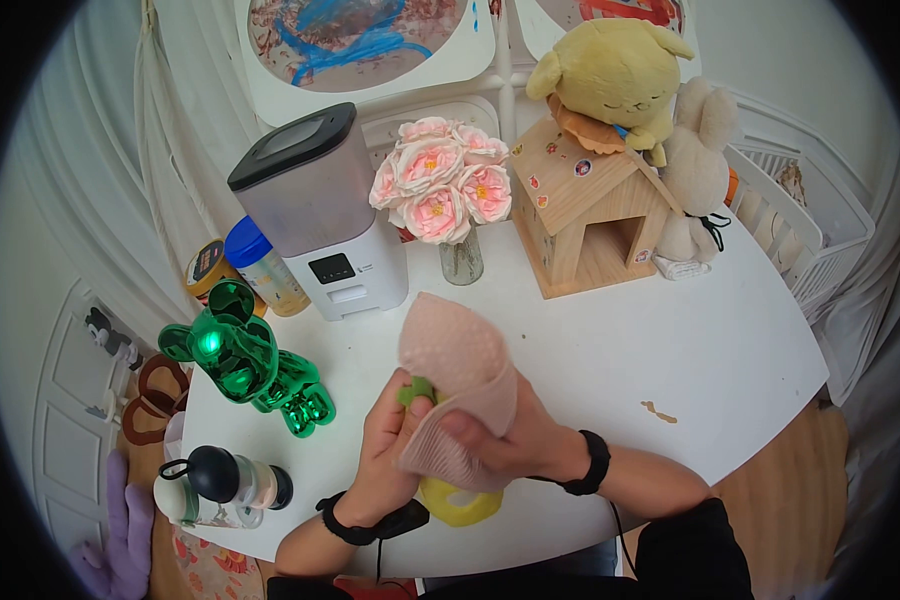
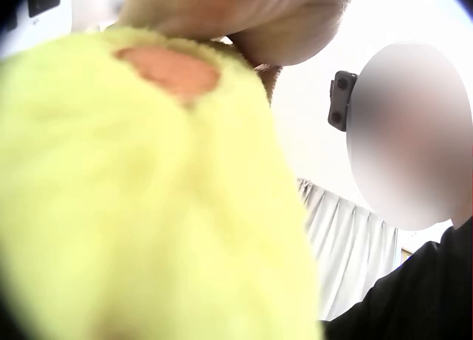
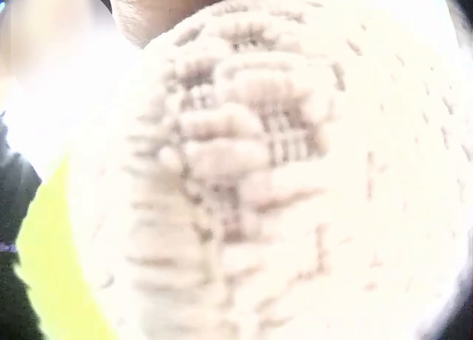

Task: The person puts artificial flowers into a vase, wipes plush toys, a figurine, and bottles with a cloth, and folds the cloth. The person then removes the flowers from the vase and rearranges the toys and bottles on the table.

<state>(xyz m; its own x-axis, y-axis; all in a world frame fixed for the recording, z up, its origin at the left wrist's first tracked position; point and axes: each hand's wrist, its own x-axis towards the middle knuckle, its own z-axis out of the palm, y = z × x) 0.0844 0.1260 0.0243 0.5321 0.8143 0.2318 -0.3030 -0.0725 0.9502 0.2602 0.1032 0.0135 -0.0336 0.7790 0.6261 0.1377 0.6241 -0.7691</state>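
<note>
A pink knitted cloth is held upright over the front of the table, gripped by the right hand with the thumb pressed on its fold. Below and partly behind it is a yellow plush toy with a small green part at its top. The left hand holds the toy at that green part, thumb against it. In the left wrist view the yellow plush fills much of the frame, with an orange patch. The knit covers most of the right wrist view. Most left fingers are hidden.
On the white table stand a shiny green bear figure, a bottle, a pet feeder, a flower vase and a wooden house with a yellow plush on its roof.
</note>
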